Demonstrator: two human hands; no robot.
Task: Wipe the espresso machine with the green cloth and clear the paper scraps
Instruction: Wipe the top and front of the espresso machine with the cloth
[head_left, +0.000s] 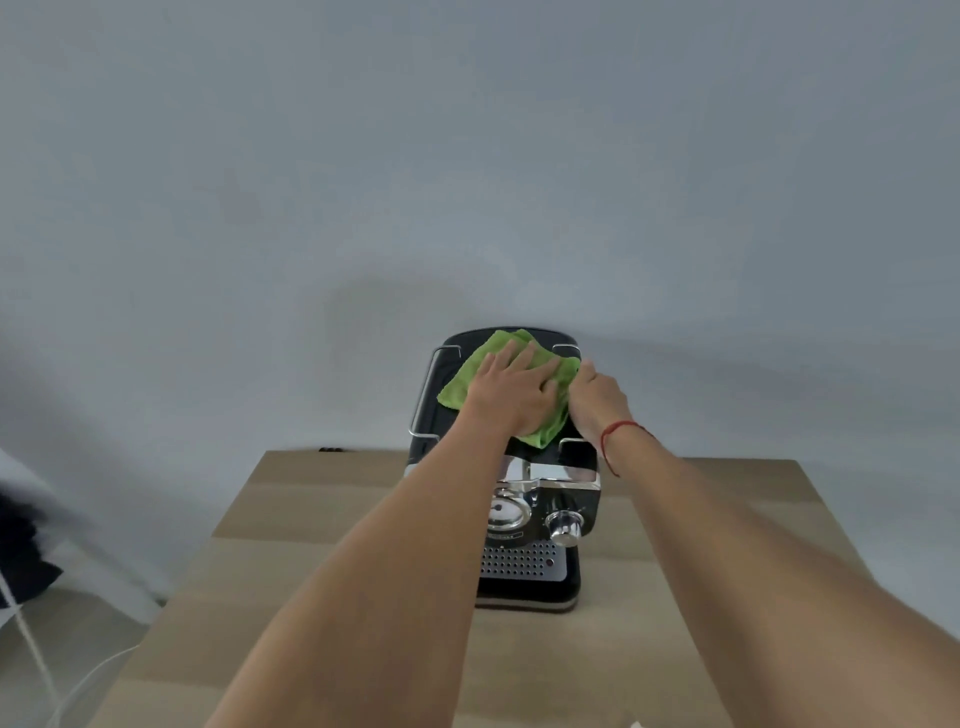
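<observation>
Tabletop (322, 545) is left bare around the espresso machine (535, 519). Green cloth (470, 376), rumpled, is pressed onto its top by the left hand (511, 395), fingers spread flat. Its edge is pinched by the right hand (597, 397).

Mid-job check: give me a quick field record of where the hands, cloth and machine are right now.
cloth: green cloth spread on top of the espresso machine
left hand: left hand pressed flat on the cloth
right hand: right hand at the cloth's right edge
machine position: on the wooden table, against the wall
paper scraps: none clearly visible
</observation>
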